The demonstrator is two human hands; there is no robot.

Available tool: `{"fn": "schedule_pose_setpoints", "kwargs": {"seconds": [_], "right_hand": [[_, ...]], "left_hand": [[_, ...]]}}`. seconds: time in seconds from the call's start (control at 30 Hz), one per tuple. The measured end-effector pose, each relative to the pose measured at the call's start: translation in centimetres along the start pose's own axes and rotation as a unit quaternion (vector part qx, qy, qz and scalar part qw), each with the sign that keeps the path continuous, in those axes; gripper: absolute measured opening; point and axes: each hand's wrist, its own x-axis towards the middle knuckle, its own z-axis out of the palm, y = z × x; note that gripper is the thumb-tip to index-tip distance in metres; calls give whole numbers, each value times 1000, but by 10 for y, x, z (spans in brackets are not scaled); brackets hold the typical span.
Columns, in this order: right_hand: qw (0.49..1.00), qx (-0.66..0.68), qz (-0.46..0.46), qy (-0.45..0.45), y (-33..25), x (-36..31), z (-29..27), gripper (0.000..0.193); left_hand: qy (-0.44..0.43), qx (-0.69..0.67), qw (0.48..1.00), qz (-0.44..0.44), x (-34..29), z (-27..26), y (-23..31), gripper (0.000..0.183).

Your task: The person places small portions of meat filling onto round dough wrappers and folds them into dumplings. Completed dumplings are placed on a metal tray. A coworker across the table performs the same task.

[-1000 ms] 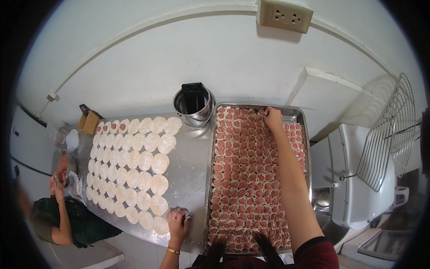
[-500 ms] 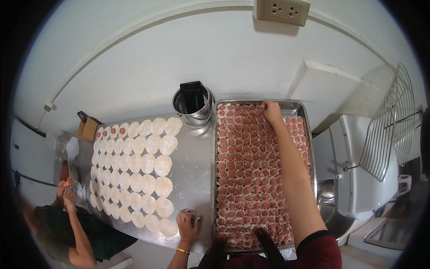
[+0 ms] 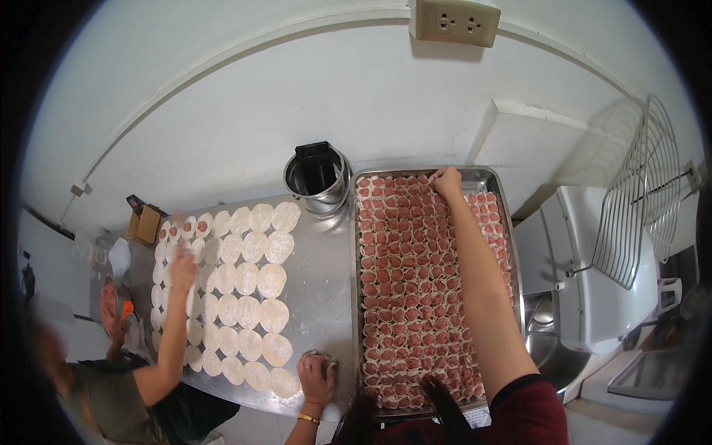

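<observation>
A large metal tray holds tight rows of open-topped meat dumplings in pale wrappers. At its far end, my right hand has its fingers pinched together at a dumpling in the top row; the fingertips partly hide it. My right forearm crosses over the tray and covers some rows. Near the table's front edge, my left hand rests beside the tray, fingers curled. Something dark shows between its thumb and fingers, but I cannot make out what it is. Left of that hand lie round dough wrappers in overlapping rows.
A co-worker at the left reaches a blurred hand over the wrappers, several of which bear meat. Meat filling and a cardboard box are near that person. A metal pot stands behind; a wire rack is at the right.
The co-worker's hand has moved from the filling out over the wrappers. My right hand stays at the tray's far end, and my left hand stays by the table edge. The view has shifted slightly.
</observation>
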Motion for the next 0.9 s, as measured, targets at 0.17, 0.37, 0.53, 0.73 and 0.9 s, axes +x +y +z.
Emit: {"fn": "schedule_pose_setpoints", "kwargs": {"seconds": [0.17, 0.37, 0.53, 0.73, 0.9], "right_hand": [[999, -26, 25, 7, 1, 7, 2, 16], [996, -89, -17, 15, 10, 13, -1, 26], [982, 2, -45, 183, -46, -30, -27, 23], [948, 201, -169, 180, -125, -114, 2, 25], [933, 205, -284, 78, -178, -189, 17, 25]], "left_hand": [[7, -4, 1000, -9, 0, -2, 3, 21], [14, -7, 1000, 5, 3, -3, 1, 24], [24, -23, 999, 0, -4, -5, -2, 23], [93, -41, 994, 40, -1, -17, -21, 26], [224, 59, 972, -46, 72, -99, -103, 23]]}}
